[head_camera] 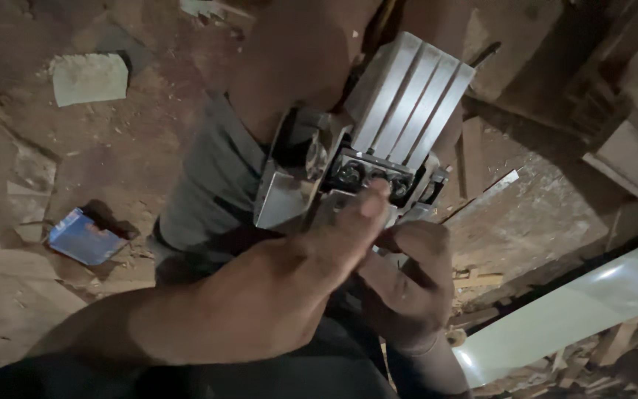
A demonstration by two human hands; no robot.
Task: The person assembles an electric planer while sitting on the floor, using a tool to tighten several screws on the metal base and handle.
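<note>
Head view: one camera looks down on both hands and a metal power tool (378, 140) held upside down over a dirt floor (149, 111).
Tool: an electric planer by the look of it; its grooved silver sole plate (407, 96) faces up and away, and a dark cutter block with bolt heads (371, 177) is turned toward the camera, probably so that the bolts can be reached.
Tool position: middle of the picture, propped against the bent knee and grey shorts (208, 192), which seem to steady it.
Left hand (260, 295): comes in from the lower left, fingers loosely curled, its thumb tip (373, 198) pressed on the bolt row; it grips nothing that I can see.
Right hand (407, 281): below and right of the tool, fingers curled in under the tool's near edge, seemingly propping it; what lies in the palm is hidden, so I cannot tell what it holds.
Edges: the plate's far corner juts up to the right; the cutter slot edge lies just beside the thumb.
Open room: bare dirt lies left of the knee, with a pale block (90, 77) and a blue packet (83, 236) well apart from the hands.
Crowded side: wooden boards (629, 148) and a pale curved sheet (577, 310) close off the right.
</note>
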